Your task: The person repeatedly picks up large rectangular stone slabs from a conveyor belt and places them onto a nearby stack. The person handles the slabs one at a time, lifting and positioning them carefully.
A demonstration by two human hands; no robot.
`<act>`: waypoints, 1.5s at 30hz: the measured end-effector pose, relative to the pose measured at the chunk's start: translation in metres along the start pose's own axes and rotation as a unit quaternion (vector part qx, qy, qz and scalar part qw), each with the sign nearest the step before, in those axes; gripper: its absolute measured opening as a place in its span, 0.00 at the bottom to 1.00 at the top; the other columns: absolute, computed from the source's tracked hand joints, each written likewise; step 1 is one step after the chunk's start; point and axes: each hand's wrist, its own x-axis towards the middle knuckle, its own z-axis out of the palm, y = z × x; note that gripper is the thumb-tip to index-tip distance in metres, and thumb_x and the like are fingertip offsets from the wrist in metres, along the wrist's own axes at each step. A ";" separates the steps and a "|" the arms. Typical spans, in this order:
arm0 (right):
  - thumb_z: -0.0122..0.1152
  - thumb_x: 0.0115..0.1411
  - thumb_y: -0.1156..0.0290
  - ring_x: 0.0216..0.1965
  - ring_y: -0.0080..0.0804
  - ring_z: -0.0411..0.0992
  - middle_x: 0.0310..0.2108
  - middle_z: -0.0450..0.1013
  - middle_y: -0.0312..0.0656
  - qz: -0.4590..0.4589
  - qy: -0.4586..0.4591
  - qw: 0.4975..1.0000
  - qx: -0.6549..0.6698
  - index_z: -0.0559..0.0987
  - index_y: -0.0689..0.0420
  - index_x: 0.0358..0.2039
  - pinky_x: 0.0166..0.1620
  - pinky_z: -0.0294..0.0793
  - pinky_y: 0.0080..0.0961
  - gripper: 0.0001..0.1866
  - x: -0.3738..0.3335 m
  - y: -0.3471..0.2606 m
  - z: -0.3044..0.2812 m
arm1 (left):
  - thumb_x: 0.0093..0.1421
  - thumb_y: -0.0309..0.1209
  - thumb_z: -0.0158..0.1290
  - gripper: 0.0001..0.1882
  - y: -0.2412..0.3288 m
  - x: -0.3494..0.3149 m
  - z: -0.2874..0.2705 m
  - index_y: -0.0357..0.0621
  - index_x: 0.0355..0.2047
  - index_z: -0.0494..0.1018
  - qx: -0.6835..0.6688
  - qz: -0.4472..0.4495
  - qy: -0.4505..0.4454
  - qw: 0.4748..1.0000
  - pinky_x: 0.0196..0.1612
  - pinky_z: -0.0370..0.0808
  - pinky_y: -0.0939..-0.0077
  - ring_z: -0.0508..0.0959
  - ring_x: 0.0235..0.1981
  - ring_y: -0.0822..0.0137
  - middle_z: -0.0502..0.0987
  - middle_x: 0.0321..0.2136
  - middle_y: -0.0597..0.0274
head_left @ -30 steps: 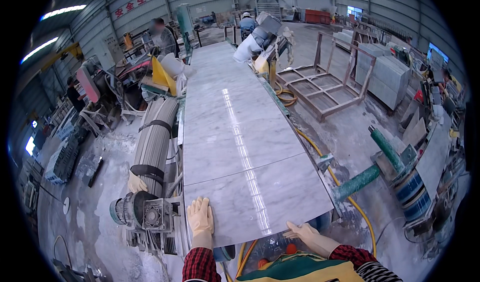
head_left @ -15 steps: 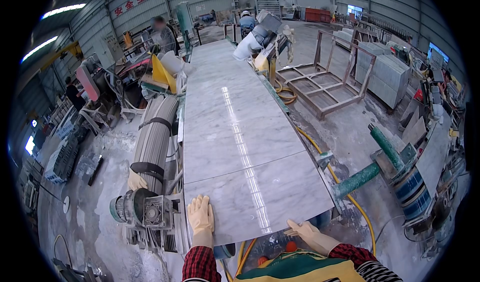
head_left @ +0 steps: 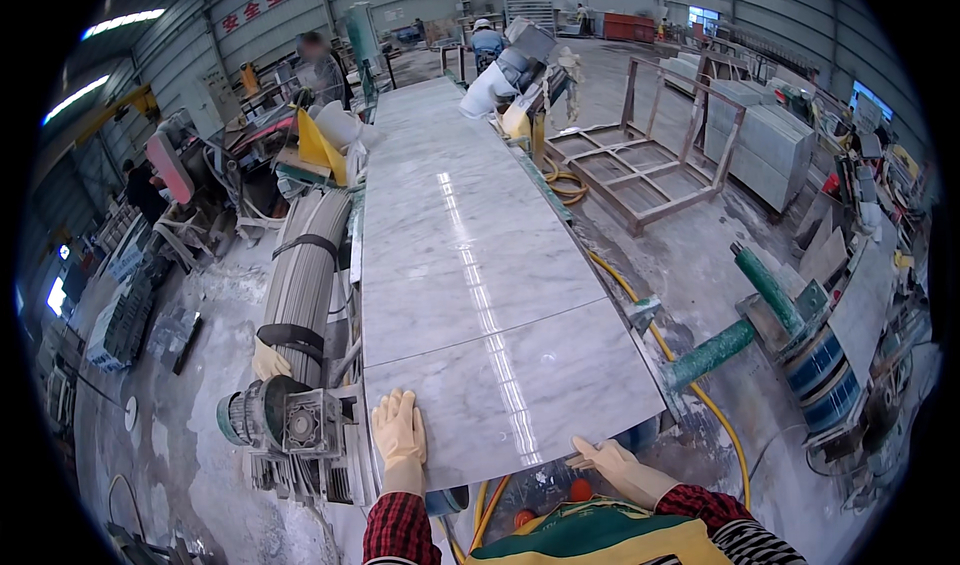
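Note:
A polished, grey-veined white stone slab (head_left: 450,395) lies flat right in front of me, its far edge meeting a longer slab (head_left: 410,235) at a thin seam. My left hand (head_left: 399,432), in a cream rubber glove, rests flat on the near slab's left side with its fingers stretched forward. At the front edge, toward the right corner, my right hand (head_left: 612,462) wears the same kind of glove. Its fingers point left and touch the slab's edge, stretched out; whether any reach underneath is hidden.
A motor with a gearbox (head_left: 290,415) and strapped, ribbed covers (head_left: 300,275) flank the slabs on the left. To the right are a green metal arm (head_left: 710,355), a yellow hose (head_left: 720,420) and a rusty frame (head_left: 640,180). Another person (head_left: 487,40) is at the far end.
The view has shifted slightly. Both hands keep the same places on the near slab, and the seam between the slabs looks the same.

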 end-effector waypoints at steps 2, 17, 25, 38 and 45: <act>0.59 0.71 0.53 0.42 0.42 0.82 0.45 0.81 0.63 0.007 0.009 1.000 -0.008 0.74 0.82 0.46 0.49 0.81 0.29 0.33 -0.002 -0.001 0.003 | 0.68 0.36 0.50 0.18 0.000 -0.001 0.001 0.51 0.57 0.73 0.001 0.001 0.000 1.000 0.69 0.60 0.49 0.69 0.65 0.47 0.73 0.62 0.52; 0.64 0.67 0.45 0.42 0.38 0.82 0.42 0.83 0.56 0.027 0.035 0.998 -0.052 0.79 0.79 0.45 0.50 0.80 0.26 0.38 -0.014 -0.008 0.013 | 0.68 0.35 0.50 0.19 -0.003 -0.009 0.000 0.48 0.58 0.74 -0.020 -0.001 -0.003 1.000 0.69 0.60 0.48 0.69 0.65 0.45 0.73 0.63 0.47; 0.55 0.67 0.35 0.55 0.39 0.78 0.50 0.81 0.55 0.041 0.010 0.995 -0.093 0.79 0.77 0.51 0.63 0.71 0.28 0.46 -0.015 -0.006 0.012 | 0.69 0.31 0.49 0.18 -0.010 -0.015 0.009 0.47 0.58 0.73 -0.017 0.006 0.011 1.000 0.70 0.59 0.50 0.68 0.66 0.42 0.71 0.64 0.43; 0.60 0.65 0.37 0.45 0.38 0.81 0.44 0.83 0.55 0.000 0.023 0.996 -0.083 0.76 0.71 0.57 0.52 0.79 0.29 0.43 -0.015 0.005 0.009 | 0.67 0.30 0.50 0.19 -0.017 -0.017 0.014 0.44 0.57 0.73 -0.015 0.059 0.026 0.998 0.69 0.59 0.49 0.67 0.65 0.42 0.72 0.62 0.45; 0.58 0.66 0.36 0.49 0.39 0.81 0.47 0.82 0.55 -0.002 0.005 0.997 -0.073 0.75 0.71 0.59 0.55 0.78 0.32 0.44 -0.001 0.024 0.002 | 0.67 0.30 0.50 0.19 -0.007 -0.018 0.009 0.44 0.58 0.72 -0.007 0.042 0.007 0.999 0.69 0.58 0.50 0.67 0.65 0.42 0.71 0.63 0.45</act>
